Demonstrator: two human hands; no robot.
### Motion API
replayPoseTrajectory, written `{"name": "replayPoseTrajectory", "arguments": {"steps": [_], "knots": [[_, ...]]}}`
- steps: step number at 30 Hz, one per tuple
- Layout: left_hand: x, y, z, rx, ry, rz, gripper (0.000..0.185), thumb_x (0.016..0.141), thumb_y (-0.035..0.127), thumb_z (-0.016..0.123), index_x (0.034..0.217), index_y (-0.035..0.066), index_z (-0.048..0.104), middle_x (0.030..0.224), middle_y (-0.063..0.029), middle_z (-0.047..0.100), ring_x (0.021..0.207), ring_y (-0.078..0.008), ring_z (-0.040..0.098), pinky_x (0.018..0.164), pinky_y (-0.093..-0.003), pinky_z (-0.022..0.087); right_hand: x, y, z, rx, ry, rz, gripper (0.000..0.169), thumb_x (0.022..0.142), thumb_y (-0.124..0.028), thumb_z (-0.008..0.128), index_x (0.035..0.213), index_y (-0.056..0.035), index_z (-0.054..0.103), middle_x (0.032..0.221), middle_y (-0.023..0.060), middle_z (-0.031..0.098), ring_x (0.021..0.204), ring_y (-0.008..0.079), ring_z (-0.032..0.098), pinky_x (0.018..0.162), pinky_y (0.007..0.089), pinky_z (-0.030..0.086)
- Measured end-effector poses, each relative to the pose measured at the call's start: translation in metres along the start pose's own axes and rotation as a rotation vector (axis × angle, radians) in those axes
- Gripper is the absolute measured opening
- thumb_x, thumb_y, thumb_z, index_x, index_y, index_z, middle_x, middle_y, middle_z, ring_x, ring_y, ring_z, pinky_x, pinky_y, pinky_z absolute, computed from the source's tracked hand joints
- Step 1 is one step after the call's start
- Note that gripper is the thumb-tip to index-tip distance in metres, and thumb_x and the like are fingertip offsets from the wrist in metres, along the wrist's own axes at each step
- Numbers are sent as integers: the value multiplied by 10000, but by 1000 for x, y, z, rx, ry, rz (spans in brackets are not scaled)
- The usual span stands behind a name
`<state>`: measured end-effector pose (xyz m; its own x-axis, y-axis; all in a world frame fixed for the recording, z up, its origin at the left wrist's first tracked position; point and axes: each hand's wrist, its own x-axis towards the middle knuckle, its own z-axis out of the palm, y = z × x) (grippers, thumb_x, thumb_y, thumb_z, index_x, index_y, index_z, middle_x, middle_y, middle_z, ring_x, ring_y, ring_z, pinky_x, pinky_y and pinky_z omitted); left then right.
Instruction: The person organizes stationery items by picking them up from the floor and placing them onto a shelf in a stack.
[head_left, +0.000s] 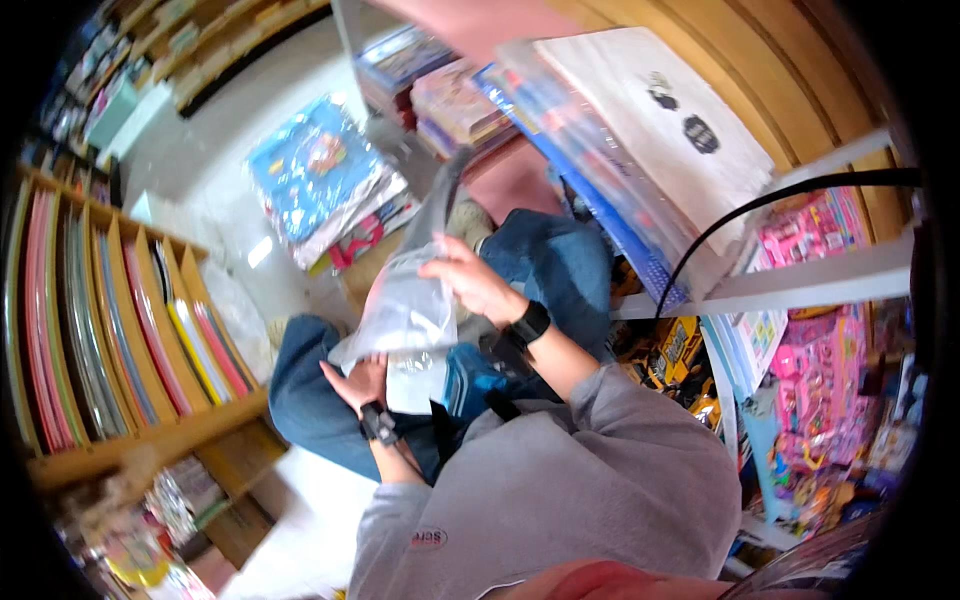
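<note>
A translucent plastic bag (409, 300), with something grey reaching out toward its far end, lies between my two hands above my lap. My right hand (472, 277) grips the bag's upper right side. Under its near left edge is my left hand (360, 382), palm up with the thumb apart; whether those fingers pinch the plastic is hidden. Both wrists wear black bands. Beyond the bag, a stack of clear-wrapped packages with a blue printed one (315, 165) on top rests near the floor. A blue item (469, 382) lies in my lap.
At the left stands a wooden rack (142, 435) of coloured sheets in upright slots. Large flat packs, one white (652, 112), lean at the upper right. A grey metal shelf frame (810, 285) with pink packaged toys (817, 390) is at the right. A black cable (780, 196) arcs there.
</note>
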<state>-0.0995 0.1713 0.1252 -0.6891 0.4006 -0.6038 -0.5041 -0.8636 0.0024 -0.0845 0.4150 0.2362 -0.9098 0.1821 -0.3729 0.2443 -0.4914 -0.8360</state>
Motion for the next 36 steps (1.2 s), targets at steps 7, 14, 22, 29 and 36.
{"name": "replayPoseTrajectory", "arguments": {"steps": [7, 14, 22, 29, 36], "knots": [[-29, 12, 14, 566, -44, 201, 526, 766, 394, 427, 1144, 29, 442, 1104, -111, 508, 994, -274, 496, 848, -401, 404, -96, -128, 34, 20, -413, -339, 537, 750, 34, 504, 1249, 32, 309, 1134, 76, 477, 1019, 108, 449, 872, 227, 340], [-77, -20, 178, 787, -320, 325, 271, 780, 167, 497, 929, -55, 538, 903, -115, 581, 800, -200, 563, 702, -301, 458, -177, -190, -14, 27, 48, -735, 473, 674, 46, 511, 1141, 51, 434, 1051, 94, 539, 957, 165, 513, 839, 253, 382], [1, -166, 331, 1003, -792, 186, 277, 811, 125, 513, 1035, -36, 501, 1018, -97, 548, 915, -183, 525, 806, -299, 408, -231, -161, -89, 447, 482, -989, 383, 760, 15, 493, 1139, -4, 440, 1077, 91, 519, 953, 208, 515, 857, 329, 394], [31, -257, 291, 1223, -1019, 217, 425, 854, 101, 461, 1238, 24, 296, 1147, -67, 441, 982, -135, 444, 806, -260, 378, -230, -105, -108, 400, 511, -769, 401, 836, -33, 428, 1223, -25, 323, 1166, 117, 441, 1033, 257, 476, 766, 392, 466], [40, -280, 304, 1333, -1165, 380, 415, 865, 88, 448, 1241, 12, 288, 1171, -84, 421, 1021, -123, 410, 864, -246, 328, -234, -134, -108, 169, 436, -853, 365, 849, -42, 381, 1195, -24, 265, 1105, 167, 477, 947, 289, 546, 671, 324, 494]]}}
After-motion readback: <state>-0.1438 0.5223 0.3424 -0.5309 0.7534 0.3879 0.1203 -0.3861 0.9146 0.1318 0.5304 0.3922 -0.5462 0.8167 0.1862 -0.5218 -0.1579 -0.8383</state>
